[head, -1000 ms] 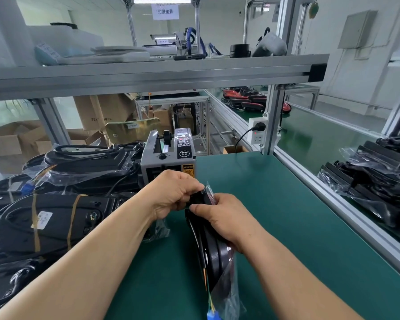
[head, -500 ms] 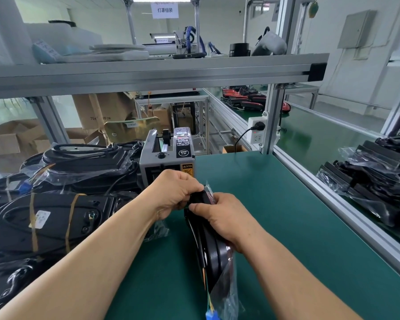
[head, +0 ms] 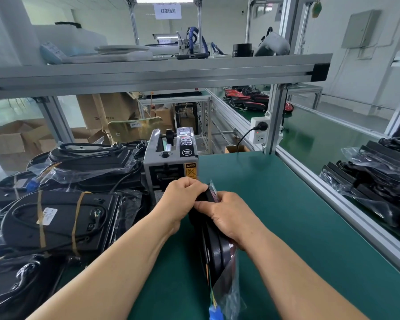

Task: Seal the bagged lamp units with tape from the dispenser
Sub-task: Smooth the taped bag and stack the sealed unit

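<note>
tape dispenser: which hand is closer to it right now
Left. The left hand grips the top of the bagged lamp unit directly in front of the tape dispenser; the right hand holds the same unit, nearer the person and further right.

A black bagged lamp unit (head: 217, 248) stands on edge on the green desk (head: 286, 204), a blue connector (head: 215, 311) hanging at its near end. The grey tape dispenser (head: 169, 162) sits upright just beyond its far end, with more bagged units (head: 60, 218), some banded in tan tape, piled to its left.
</note>
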Demonstrator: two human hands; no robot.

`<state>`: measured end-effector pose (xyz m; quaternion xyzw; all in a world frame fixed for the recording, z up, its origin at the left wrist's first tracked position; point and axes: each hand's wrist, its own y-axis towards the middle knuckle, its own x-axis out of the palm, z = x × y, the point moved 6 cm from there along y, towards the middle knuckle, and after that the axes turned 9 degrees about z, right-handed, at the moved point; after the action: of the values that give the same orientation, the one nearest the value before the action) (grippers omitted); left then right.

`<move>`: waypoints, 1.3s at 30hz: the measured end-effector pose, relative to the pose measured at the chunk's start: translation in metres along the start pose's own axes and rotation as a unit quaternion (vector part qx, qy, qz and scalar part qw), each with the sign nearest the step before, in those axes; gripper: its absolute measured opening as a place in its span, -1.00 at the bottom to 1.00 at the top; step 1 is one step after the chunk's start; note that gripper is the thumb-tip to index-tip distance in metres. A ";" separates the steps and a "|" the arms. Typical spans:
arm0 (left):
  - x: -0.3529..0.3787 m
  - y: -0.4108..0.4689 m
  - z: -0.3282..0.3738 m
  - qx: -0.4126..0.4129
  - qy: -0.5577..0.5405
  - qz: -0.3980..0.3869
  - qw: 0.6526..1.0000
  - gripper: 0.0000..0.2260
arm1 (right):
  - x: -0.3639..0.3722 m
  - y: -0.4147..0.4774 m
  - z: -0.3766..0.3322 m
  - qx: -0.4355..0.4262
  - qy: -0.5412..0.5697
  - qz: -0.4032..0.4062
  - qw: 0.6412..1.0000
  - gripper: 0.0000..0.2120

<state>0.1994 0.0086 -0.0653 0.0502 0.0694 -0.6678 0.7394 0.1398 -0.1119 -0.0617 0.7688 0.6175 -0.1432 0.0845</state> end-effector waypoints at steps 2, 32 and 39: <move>0.003 -0.004 -0.001 -0.038 -0.030 -0.005 0.999 -0.84 | 0.000 -0.001 -0.001 -0.003 -0.008 0.003 1.000 -0.69; -0.031 -0.205 0.058 0.536 0.086 0.094 0.834 -0.86 | -0.061 -0.122 -0.055 -0.120 -0.018 0.052 0.991 -0.44; -0.024 -0.219 0.056 0.587 0.125 0.125 0.790 -0.90 | -0.058 -0.119 -0.085 -0.183 -0.277 0.125 0.935 -0.61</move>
<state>-0.0186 0.0000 -0.0019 0.5657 -0.2510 -0.4698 0.6295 0.0220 -0.1132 0.0429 0.7411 0.4838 -0.2235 0.4082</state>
